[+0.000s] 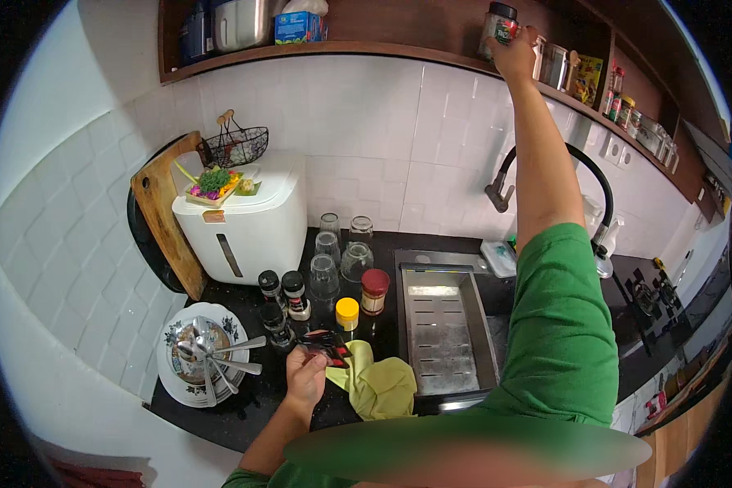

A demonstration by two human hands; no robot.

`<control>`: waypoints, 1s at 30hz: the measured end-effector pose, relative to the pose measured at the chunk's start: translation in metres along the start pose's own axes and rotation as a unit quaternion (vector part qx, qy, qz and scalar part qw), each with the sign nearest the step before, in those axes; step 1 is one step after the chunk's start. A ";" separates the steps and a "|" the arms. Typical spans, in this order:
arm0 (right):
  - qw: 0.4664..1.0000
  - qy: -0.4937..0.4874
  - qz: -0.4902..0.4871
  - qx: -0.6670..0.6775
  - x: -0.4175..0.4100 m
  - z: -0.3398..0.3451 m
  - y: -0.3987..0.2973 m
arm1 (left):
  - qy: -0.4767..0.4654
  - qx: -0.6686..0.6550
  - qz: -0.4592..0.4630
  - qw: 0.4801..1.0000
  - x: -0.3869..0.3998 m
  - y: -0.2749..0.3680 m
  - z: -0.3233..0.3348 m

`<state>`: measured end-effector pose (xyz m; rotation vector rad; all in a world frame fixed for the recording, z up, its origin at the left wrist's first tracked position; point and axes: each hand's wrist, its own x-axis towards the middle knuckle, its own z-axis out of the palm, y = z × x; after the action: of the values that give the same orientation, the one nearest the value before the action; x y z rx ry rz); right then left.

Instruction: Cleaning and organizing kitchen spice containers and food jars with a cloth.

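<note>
Raised to the wooden wall shelf, my right hand grips a clear jar with a black lid and a label that bears writing. The jar is at the shelf's front edge. Low over the black counter, my left hand holds several dark and red packets, apparently sachets. A yellow-green cloth lies just right of them. Behind stand black-capped spice bottles, a small yellow-lidded jar and a red-lidded jar.
Several glasses stand behind the jars. Spoons lie on stacked plates at left, near a white bin and a wooden cutting board. A steel sink tray lies right of the cloth, below a black faucet.
</note>
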<state>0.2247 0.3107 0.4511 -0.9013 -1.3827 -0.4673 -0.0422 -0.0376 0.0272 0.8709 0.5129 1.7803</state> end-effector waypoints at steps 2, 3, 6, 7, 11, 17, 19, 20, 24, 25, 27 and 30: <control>0.995 0.034 -0.056 -0.080 0.004 0.009 0.023 | -0.003 -0.005 -0.004 1.000 0.000 -0.007 -0.005; 0.995 0.027 -0.054 -0.075 0.000 0.015 0.019 | 0.010 -0.011 -0.003 1.000 -0.001 -0.009 -0.009; 0.992 -0.058 -0.002 -0.115 -0.007 0.010 -0.002 | 0.015 -0.015 -0.007 1.000 -0.003 -0.008 -0.009; 0.991 -0.057 0.001 -0.119 -0.006 0.013 0.008 | 0.005 -0.016 -0.010 1.000 -0.002 -0.007 -0.007; 0.954 0.115 -0.209 -0.179 -0.029 0.015 -0.009 | 0.021 -0.011 -0.003 1.000 -0.003 -0.006 -0.012; 0.954 0.041 -0.212 -0.208 -0.039 0.017 -0.002 | 0.014 -0.019 0.008 1.000 0.000 -0.004 -0.003; 0.959 0.022 -0.181 -0.217 -0.040 0.018 -0.006 | 0.011 -0.015 0.003 1.000 -0.001 -0.005 -0.006; 0.954 0.004 -0.179 -0.239 -0.039 0.017 -0.007 | 0.012 -0.015 0.004 1.000 0.000 -0.005 -0.007; 0.951 -0.067 -0.155 -0.257 -0.044 0.010 -0.034 | 0.017 -0.009 0.010 1.000 -0.001 -0.003 -0.007; 0.952 -0.070 -0.155 -0.255 -0.042 0.010 -0.040 | 0.013 -0.013 0.006 1.000 -0.002 -0.002 -0.006; 0.935 -0.191 -0.049 -0.295 -0.036 0.006 -0.047 | 0.016 -0.011 0.005 1.000 -0.002 -0.004 -0.007; 0.949 -0.166 -0.043 -0.265 -0.031 0.012 -0.042 | 0.019 -0.006 0.004 1.000 -0.002 -0.004 -0.007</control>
<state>0.1798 0.2881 0.4323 -1.4098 -1.6378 -0.8062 -0.0444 -0.0378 0.0188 0.8334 0.5232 1.8091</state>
